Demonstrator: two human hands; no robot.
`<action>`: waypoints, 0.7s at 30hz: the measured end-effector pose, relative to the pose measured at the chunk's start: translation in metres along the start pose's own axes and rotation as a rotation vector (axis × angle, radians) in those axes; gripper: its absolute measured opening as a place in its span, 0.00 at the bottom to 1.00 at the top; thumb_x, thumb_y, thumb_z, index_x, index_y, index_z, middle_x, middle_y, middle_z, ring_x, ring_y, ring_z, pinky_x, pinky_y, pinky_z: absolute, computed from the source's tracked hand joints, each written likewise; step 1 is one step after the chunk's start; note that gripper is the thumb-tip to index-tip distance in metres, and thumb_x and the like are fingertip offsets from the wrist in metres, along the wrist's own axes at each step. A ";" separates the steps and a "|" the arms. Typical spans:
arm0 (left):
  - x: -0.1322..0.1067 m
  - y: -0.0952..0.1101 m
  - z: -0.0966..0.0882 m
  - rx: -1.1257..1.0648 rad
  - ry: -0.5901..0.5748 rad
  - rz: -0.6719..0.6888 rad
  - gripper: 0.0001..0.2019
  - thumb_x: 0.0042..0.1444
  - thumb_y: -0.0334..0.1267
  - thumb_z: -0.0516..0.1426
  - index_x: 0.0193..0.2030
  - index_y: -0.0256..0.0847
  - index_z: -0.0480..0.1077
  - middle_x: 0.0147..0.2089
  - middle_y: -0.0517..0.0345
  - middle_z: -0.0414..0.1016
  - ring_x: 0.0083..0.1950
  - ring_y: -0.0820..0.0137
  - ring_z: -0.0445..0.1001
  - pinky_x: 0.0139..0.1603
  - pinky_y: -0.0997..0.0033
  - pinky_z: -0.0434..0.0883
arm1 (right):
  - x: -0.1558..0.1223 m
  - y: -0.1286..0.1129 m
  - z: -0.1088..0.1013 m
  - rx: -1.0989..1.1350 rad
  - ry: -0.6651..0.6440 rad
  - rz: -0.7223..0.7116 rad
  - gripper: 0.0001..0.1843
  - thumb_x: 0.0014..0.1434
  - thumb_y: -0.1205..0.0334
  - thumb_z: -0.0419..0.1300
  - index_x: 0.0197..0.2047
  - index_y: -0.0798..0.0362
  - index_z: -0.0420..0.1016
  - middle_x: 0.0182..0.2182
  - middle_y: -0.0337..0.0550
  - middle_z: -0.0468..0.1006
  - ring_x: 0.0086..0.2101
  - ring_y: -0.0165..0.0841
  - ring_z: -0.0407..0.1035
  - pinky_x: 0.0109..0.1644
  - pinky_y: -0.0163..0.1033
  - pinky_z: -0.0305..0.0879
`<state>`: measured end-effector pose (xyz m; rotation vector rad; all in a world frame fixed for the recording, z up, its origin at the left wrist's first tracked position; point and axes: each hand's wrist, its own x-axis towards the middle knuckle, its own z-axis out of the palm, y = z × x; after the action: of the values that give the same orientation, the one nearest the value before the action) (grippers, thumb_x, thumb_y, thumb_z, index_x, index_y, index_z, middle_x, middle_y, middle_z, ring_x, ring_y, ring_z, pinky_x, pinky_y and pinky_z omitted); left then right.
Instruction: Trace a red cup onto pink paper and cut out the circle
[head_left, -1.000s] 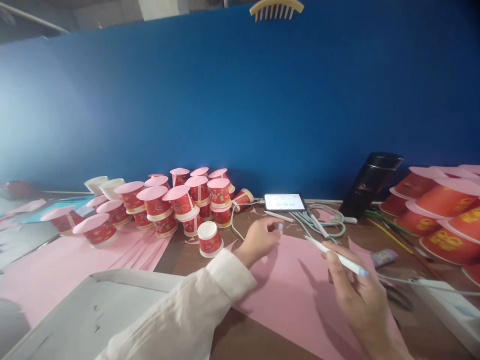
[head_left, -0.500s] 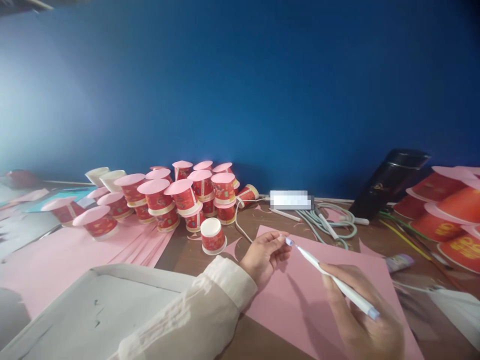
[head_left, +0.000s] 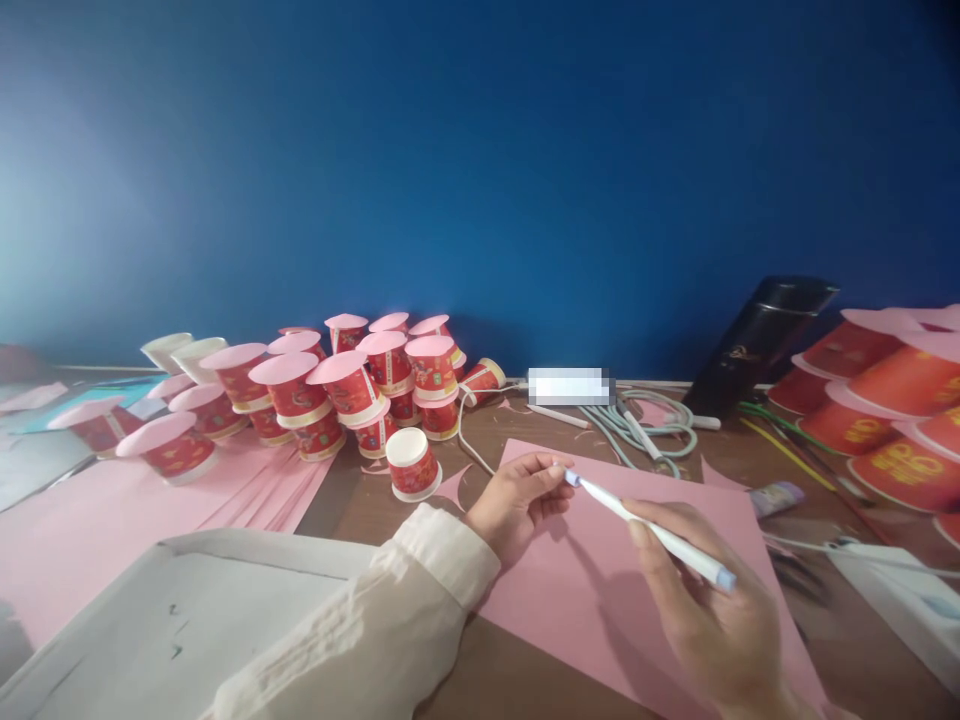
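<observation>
Between the thumb and fingers of my left hand (head_left: 521, 497) is a small light-blue pen cap (head_left: 573, 478). My right hand (head_left: 705, 590) grips a white marker pen (head_left: 660, 533) with a pale blue end, its tip pointing left. That tip meets the mouth of the cap; how deep it sits inside I cannot tell. Both hands are over a pink paper sheet (head_left: 637, 590) lying on the brown table. A red paper cup (head_left: 414, 465) stands upside down left of my left hand.
Red cups topped with pink discs (head_left: 292, 390) are stacked at the left, others (head_left: 892, 400) at the right. A black flask (head_left: 761, 350), coiled cable (head_left: 660, 420), glue stick (head_left: 776, 498) and white power strip (head_left: 900, 600) lie around the sheet. A grey-white tray (head_left: 225, 620) is front left.
The marker tip has come left to the cap, closing the small gap between them. The whole view has shifted slightly, with things appearing further left.
</observation>
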<state>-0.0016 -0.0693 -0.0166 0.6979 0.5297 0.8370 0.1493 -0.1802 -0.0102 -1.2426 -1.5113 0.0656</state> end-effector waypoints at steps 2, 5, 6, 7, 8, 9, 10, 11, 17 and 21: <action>-0.001 0.000 0.000 0.002 0.002 -0.008 0.17 0.44 0.41 0.71 0.38 0.33 0.75 0.30 0.57 0.73 0.32 0.77 0.71 0.35 0.77 0.68 | 0.000 0.001 0.000 0.011 -0.004 0.015 0.12 0.63 0.68 0.59 0.50 0.48 0.75 0.40 0.41 0.77 0.40 0.32 0.73 0.42 0.35 0.70; 0.000 0.000 0.000 0.022 0.010 -0.010 0.18 0.43 0.42 0.71 0.37 0.33 0.75 0.30 0.58 0.73 0.32 0.77 0.71 0.36 0.77 0.68 | 0.000 0.000 0.000 0.013 -0.016 -0.002 0.14 0.63 0.68 0.59 0.51 0.48 0.76 0.41 0.41 0.77 0.40 0.32 0.73 0.44 0.34 0.70; 0.000 0.000 0.000 0.036 0.013 -0.014 0.19 0.42 0.42 0.72 0.37 0.33 0.75 0.30 0.58 0.73 0.31 0.77 0.71 0.36 0.77 0.68 | 0.000 -0.001 0.000 0.014 -0.020 -0.006 0.14 0.63 0.68 0.59 0.51 0.48 0.76 0.41 0.42 0.78 0.40 0.32 0.74 0.43 0.34 0.70; 0.000 -0.001 -0.001 0.055 0.011 -0.023 0.19 0.41 0.43 0.72 0.36 0.33 0.75 0.29 0.58 0.73 0.31 0.77 0.71 0.36 0.76 0.67 | 0.000 -0.002 0.000 0.017 -0.023 -0.003 0.14 0.63 0.67 0.59 0.50 0.48 0.76 0.41 0.42 0.78 0.40 0.32 0.74 0.43 0.35 0.70; 0.001 -0.001 -0.001 0.073 0.006 -0.034 0.20 0.41 0.44 0.72 0.36 0.33 0.75 0.29 0.58 0.73 0.30 0.77 0.71 0.36 0.76 0.67 | 0.000 -0.003 0.000 0.020 -0.025 0.010 0.13 0.63 0.66 0.59 0.50 0.47 0.77 0.40 0.42 0.78 0.40 0.33 0.74 0.43 0.35 0.70; 0.001 -0.001 -0.002 0.087 -0.004 -0.041 0.20 0.40 0.44 0.72 0.35 0.33 0.75 0.28 0.58 0.73 0.30 0.77 0.71 0.36 0.76 0.67 | 0.000 -0.003 0.000 0.022 -0.025 0.038 0.12 0.63 0.65 0.59 0.49 0.47 0.77 0.40 0.42 0.78 0.40 0.34 0.74 0.42 0.35 0.70; 0.002 0.000 -0.003 0.098 -0.019 -0.044 0.20 0.40 0.45 0.72 0.34 0.34 0.75 0.29 0.57 0.74 0.30 0.77 0.71 0.35 0.76 0.67 | 0.001 -0.004 0.000 0.025 -0.020 0.082 0.11 0.63 0.62 0.59 0.49 0.47 0.77 0.38 0.42 0.79 0.39 0.35 0.74 0.41 0.35 0.70; 0.002 0.000 -0.004 0.107 -0.033 -0.044 0.19 0.40 0.45 0.72 0.33 0.34 0.74 0.29 0.57 0.75 0.29 0.77 0.71 0.35 0.76 0.67 | 0.001 -0.003 -0.001 0.027 -0.006 0.139 0.11 0.63 0.59 0.59 0.48 0.48 0.78 0.36 0.42 0.78 0.36 0.35 0.74 0.38 0.35 0.70; -0.001 0.008 -0.004 0.222 -0.076 -0.063 0.20 0.37 0.46 0.73 0.29 0.34 0.74 0.27 0.57 0.77 0.26 0.77 0.71 0.31 0.75 0.66 | 0.003 0.001 -0.005 0.096 -0.005 0.573 0.22 0.62 0.43 0.58 0.44 0.53 0.79 0.20 0.37 0.68 0.20 0.28 0.61 0.23 0.33 0.60; -0.005 0.011 0.002 0.198 -0.080 -0.041 0.21 0.35 0.46 0.73 0.28 0.34 0.73 0.25 0.58 0.76 0.24 0.77 0.70 0.30 0.74 0.67 | 0.003 -0.002 -0.005 0.168 -0.018 0.635 0.25 0.61 0.40 0.57 0.45 0.54 0.78 0.19 0.37 0.67 0.21 0.28 0.61 0.23 0.33 0.59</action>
<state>-0.0085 -0.0683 -0.0066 0.8953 0.5574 0.7213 0.1522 -0.1818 -0.0053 -1.5390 -1.0494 0.6085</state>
